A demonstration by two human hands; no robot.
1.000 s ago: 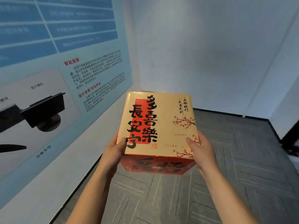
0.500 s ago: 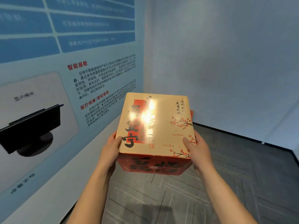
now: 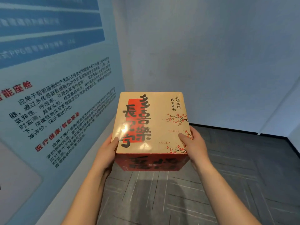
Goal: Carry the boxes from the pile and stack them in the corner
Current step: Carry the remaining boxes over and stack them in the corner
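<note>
A box (image 3: 151, 124) with a tan top bears a red panel overlaid with bold black brush characters. Smaller black script sits near its upper right corner, and sprigs of red blossom on dark branches run along the right edge. Its near side is red with black characters. The wall poster (image 3: 56, 95) is pale blue, banded in darker blue near the top, with black text and red headings. The wall (image 3: 211, 54) is greyish white. The floor (image 3: 227, 184) is dark grey, scored with fine pale lines and edged by black skirting (image 3: 235, 130).

Tan-and-red box (image 3: 151, 127), upright, aloft
</note>
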